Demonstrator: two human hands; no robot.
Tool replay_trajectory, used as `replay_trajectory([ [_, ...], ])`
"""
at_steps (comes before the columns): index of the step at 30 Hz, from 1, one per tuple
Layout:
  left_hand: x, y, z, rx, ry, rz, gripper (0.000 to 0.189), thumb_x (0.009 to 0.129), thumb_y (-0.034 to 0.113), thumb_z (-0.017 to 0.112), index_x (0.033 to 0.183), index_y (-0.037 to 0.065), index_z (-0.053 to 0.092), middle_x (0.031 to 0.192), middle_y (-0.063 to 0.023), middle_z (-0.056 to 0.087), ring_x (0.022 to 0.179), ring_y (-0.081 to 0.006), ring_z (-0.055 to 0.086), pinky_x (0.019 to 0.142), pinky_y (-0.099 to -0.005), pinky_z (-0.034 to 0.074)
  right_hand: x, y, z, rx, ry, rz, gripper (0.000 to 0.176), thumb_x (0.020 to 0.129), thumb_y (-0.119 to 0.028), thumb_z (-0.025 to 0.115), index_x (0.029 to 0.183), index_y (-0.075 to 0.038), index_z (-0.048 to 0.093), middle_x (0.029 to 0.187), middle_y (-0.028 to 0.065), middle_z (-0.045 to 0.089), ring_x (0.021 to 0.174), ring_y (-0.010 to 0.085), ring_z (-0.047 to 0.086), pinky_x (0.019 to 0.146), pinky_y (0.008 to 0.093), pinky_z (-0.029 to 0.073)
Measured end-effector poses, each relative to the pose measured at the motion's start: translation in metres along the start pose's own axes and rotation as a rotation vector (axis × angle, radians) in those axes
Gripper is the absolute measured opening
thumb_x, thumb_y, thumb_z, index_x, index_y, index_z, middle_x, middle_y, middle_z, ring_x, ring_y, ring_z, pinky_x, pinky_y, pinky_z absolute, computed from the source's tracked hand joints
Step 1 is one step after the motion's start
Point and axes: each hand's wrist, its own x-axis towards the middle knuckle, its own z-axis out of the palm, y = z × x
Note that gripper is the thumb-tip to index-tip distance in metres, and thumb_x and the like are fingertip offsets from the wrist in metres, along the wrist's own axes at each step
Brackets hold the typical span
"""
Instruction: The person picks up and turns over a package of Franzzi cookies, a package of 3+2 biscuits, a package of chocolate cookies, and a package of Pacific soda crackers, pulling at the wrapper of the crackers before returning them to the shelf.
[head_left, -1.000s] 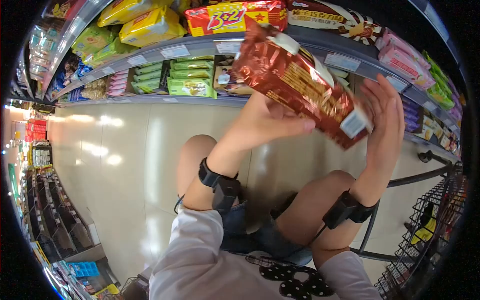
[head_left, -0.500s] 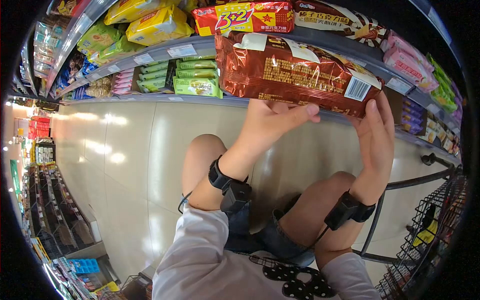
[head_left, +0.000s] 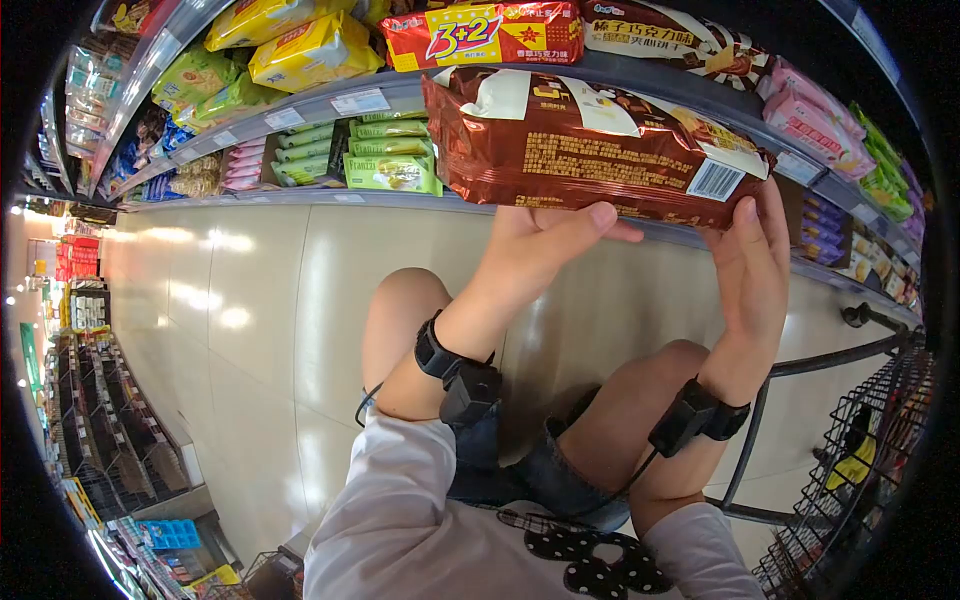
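Below the shelf rail (head_left: 370,100), at its left stretch, green boxes (head_left: 390,170) lay stacked. Right of them, directly in front of the rail and level with it, you held the brown packet (head_left: 590,150) lengthwise, printed back facing you.

Handling, as judged: the packet looked light, its glossy film thin, crinkly and likely slippery. The contents were probably brittle, so grip belonged at the lower seam and the two ends, with no squeeze across the middle.

Your left hand (head_left: 535,250) rose from under the rail with the wrist bent back. It was closed in a pinch on the packet's lower edge, thumb on the front and fingers hidden behind.

Your right hand (head_left: 755,275) stood upright at the packet's right end, largely open. The palm cupped the end, the thumb pressed near the barcode, and the fingers wrapped behind.

Far right, well below the rail, a wire trolley (head_left: 860,460) stood.
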Motion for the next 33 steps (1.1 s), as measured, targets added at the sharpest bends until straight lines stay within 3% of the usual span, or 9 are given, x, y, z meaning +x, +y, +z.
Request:
replay_trajectory([
  [10,0.000,0.002,0.001,0.023,-0.010,-0.003,0.047,0.080,0.012,0.052,0.122,-0.001,0.034,0.116,-0.0173,0.047,0.102,-0.0339,0.050,0.076,-0.0501,0.048,0.001,0.003,-0.003,-0.008,-0.015,-0.017,0.046,0.088,-0.018,0.046,0.128,-0.002,0.031,0.120,0.0101,0.045,0.107,0.0205,0.046,0.090,0.0383,0.037],
  [13,0.002,0.001,0.001,-0.136,0.083,-0.096,0.036,0.082,0.004,0.051,0.116,-0.003,0.041,0.108,-0.0140,0.053,0.095,-0.0247,0.055,0.074,-0.0418,0.051,-0.002,0.003,-0.001,-0.065,0.079,-0.041,0.046,0.088,-0.015,0.047,0.128,-0.002,0.031,0.118,0.0106,0.046,0.106,0.0199,0.048,0.088,0.0371,0.040],
  [15,0.004,0.002,0.000,0.025,0.087,-0.092,0.046,0.085,0.028,0.047,0.119,-0.002,0.038,0.114,-0.0159,0.050,0.099,-0.0314,0.053,0.076,-0.0449,0.049,0.000,0.002,0.005,-0.020,0.067,-0.083,0.050,0.080,-0.017,0.060,0.123,-0.001,0.040,0.116,0.0096,0.049,0.106,0.0148,0.045,0.088,0.0264,0.036],
  [17,0.005,0.005,0.001,0.070,0.076,-0.108,0.049,0.087,0.035,0.042,0.120,-0.001,0.037,0.114,-0.0161,0.051,0.097,-0.0317,0.055,0.075,-0.0427,0.049,-0.001,-0.001,0.006,-0.042,0.112,-0.070,0.046,0.081,-0.019,0.060,0.120,-0.002,0.043,0.112,0.0087,0.051,0.101,0.0138,0.048,0.085,0.0266,0.039],
  [21,0.005,0.002,-0.004,0.037,0.138,-0.151,0.052,0.088,0.040,0.038,0.121,0.001,0.034,0.112,-0.0185,0.051,0.094,-0.0326,0.056,0.073,-0.0396,0.051,0.000,-0.004,0.007,0.021,0.053,-0.015,0.038,0.084,-0.024,0.056,0.115,-0.003,0.047,0.104,0.0067,0.056,0.090,0.0121,0.054,0.076,0.0259,0.044],
  [23,0.005,0.002,-0.004,0.056,0.116,-0.158,0.052,0.088,0.041,0.038,0.121,0.001,0.034,0.112,-0.0185,0.051,0.094,-0.0329,0.056,0.073,-0.0396,0.050,0.000,-0.004,0.007,-0.030,0.054,-0.022,0.034,0.090,-0.022,0.045,0.118,-0.002,0.043,0.111,0.0075,0.053,0.099,0.0165,0.053,0.084,0.0347,0.043],
  [27,0.005,0.004,-0.004,0.093,0.083,-0.170,0.054,0.088,0.042,0.038,0.123,0.001,0.034,0.112,-0.0187,0.051,0.094,-0.0334,0.056,0.073,-0.0394,0.050,0.001,-0.002,0.005,0.028,0.143,-0.039,0.032,0.091,-0.020,0.042,0.119,-0.003,0.042,0.112,0.0068,0.051,0.102,0.0164,0.051,0.086,0.0338,0.042],
  [29,0.005,0.002,-0.009,0.044,0.035,-0.173,0.059,0.086,0.045,0.040,0.125,0.001,0.032,0.116,-0.0189,0.049,0.099,-0.0332,0.053,0.075,-0.0395,0.050,0.001,-0.002,-0.001,-0.038,-0.030,-0.104,0.032,0.092,-0.020,0.040,0.120,-0.004,0.041,0.114,0.0063,0.050,0.102,0.0169,0.050,0.087,0.0335,0.041],
  [33,0.005,-0.001,-0.009,-0.070,0.040,-0.111,0.066,0.083,0.048,0.046,0.129,0.005,0.027,0.124,-0.0182,0.041,0.106,-0.0324,0.049,0.080,-0.0407,0.049,0.005,0.003,-0.007,-0.098,-0.108,-0.311,0.028,0.086,0.000,0.034,0.112,-0.003,0.044,0.116,0.0126,0.047,0.105,0.0205,0.048,0.092,0.0349,0.038],
])
